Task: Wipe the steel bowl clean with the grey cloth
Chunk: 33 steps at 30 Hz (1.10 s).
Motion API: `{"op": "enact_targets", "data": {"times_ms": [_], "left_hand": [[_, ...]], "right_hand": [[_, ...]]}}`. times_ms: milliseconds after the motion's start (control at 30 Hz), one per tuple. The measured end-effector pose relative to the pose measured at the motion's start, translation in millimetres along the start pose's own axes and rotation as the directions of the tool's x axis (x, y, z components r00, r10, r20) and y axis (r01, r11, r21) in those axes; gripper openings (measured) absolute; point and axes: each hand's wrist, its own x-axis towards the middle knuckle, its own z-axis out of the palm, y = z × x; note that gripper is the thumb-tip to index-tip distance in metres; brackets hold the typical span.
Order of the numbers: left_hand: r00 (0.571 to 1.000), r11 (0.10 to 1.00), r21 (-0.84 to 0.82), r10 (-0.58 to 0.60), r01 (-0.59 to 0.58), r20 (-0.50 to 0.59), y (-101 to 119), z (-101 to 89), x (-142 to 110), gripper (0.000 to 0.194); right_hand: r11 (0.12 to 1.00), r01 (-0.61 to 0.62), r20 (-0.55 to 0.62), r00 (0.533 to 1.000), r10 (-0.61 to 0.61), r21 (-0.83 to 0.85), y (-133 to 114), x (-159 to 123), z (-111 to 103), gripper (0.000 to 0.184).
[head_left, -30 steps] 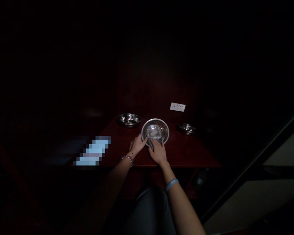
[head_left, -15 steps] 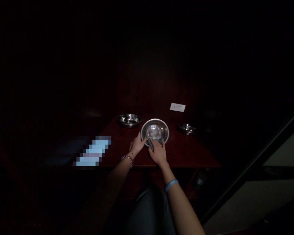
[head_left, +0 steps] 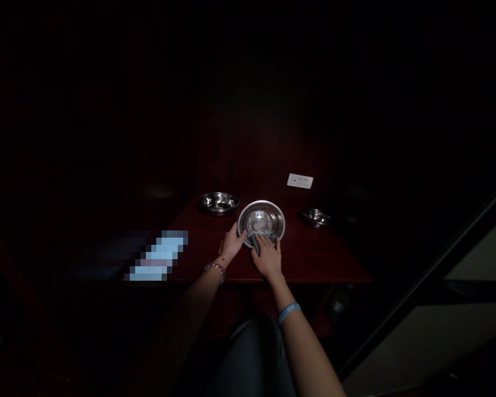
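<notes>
Across the dim middle stands a red table [head_left: 322, 256], with a jeans-clad leg [head_left: 258, 353] below its near edge. At its left corner shows a pale blue patch [head_left: 159, 256], too pixelated to identify. Centred over the near half is a steel bowl [head_left: 261, 220], tilted towards the person. The right hand [head_left: 268, 259] has its thumb and fingers closed on a cloth, against the bowl's near inside wall; the left hand [head_left: 232, 243] is clamped on the rim, thumb on top. Behind, to the left, sits a second bowl [head_left: 219, 205]; a smaller third bowl [head_left: 316, 218] sits to the right. Beyond is a white panel [head_left: 300, 181]. The grey cloth [head_left: 255, 243] is mostly covered. Each wrist wears a band: blue [head_left: 289, 312] right, beaded [head_left: 216, 270] left.
</notes>
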Motion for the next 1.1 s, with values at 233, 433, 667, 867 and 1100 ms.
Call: {"op": "enact_targets", "data": {"times_ms": [233,433,667,867,1100], "left_hand": [[0.999,0.999,-0.042,-0.004,0.002,-0.044,2.9,0.2,-1.5,0.039],[1.0,1.0,-0.015,0.01,-0.01,-0.023,0.5,-0.2,-1.2,0.041],[0.998,0.997,0.079,0.013,-0.018,0.063,3.3,-3.5,-3.6,0.051],[0.997,0.99,0.142,0.007,-0.018,0.079,5.5,-4.7,-4.8,0.046],[0.998,0.988,0.152,-0.006,-0.004,0.067,0.7,-2.8,-2.6,0.04]], "right_hand": [[1.0,-0.01,-0.011,1.0,0.01,-0.001,0.1,0.4,1.3,0.047],[1.0,0.0,0.004,1.0,0.0,0.004,0.9,0.7,1.6,0.048],[1.0,0.008,0.015,1.0,-0.009,0.019,2.1,0.8,1.6,0.048],[1.0,0.019,0.032,0.999,-0.019,0.015,2.6,1.2,1.1,0.049],[0.998,0.049,0.052,0.997,-0.051,0.036,3.1,1.8,1.0,0.05]]}}
